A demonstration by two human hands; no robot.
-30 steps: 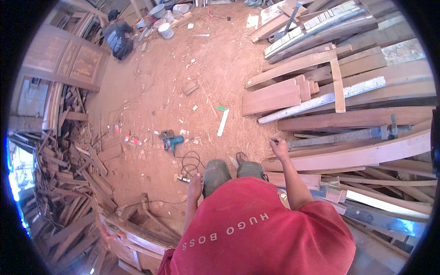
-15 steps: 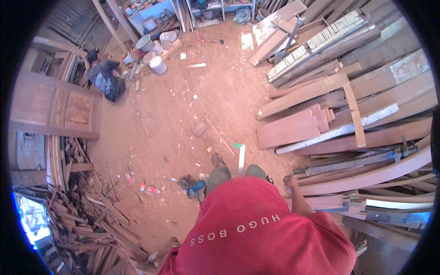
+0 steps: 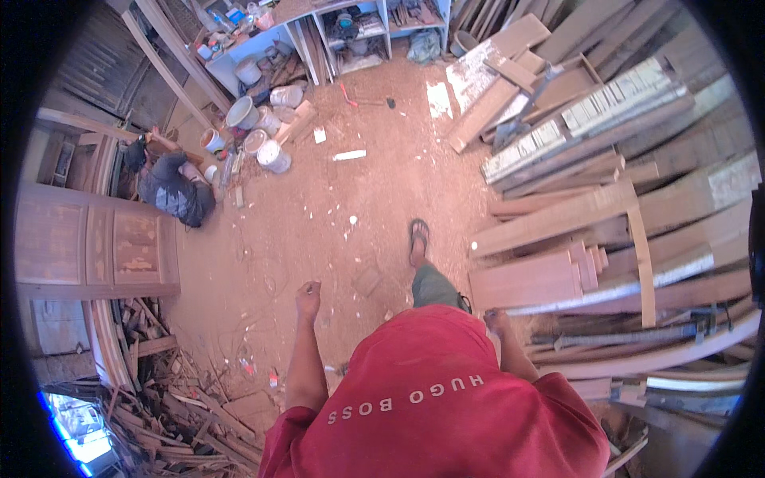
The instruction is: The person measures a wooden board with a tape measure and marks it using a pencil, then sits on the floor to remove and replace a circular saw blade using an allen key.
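Note:
Out over the dusty floor (image 3: 319,239), my left hand (image 3: 308,299) is raised with its fingers curled in, touching no board or tool. My right hand (image 3: 495,322) hangs by my right side with the fingers closed; nothing shows in it. That hand is nearest to a stepped stack of reddish boards (image 3: 526,283) and the long timbers beside it. One sandalled foot (image 3: 418,239) is out in front on the floor. A flat brown wood piece (image 3: 369,280) lies between my left hand and that leg.
Timber (image 3: 677,187) is piled along the right, with a metal clamp (image 3: 629,334) among it. Scrap wood (image 3: 191,414) heaps at lower left, below a panelled door (image 3: 100,248). A person (image 3: 177,191) crouches at far left near buckets (image 3: 273,156). Shelves (image 3: 382,16) stand behind.
I have moved forward over the floor, so the surroundings sit lower in view. My left hand has come into sight. The foot has stepped ahead; the blue power tool is no longer visible.

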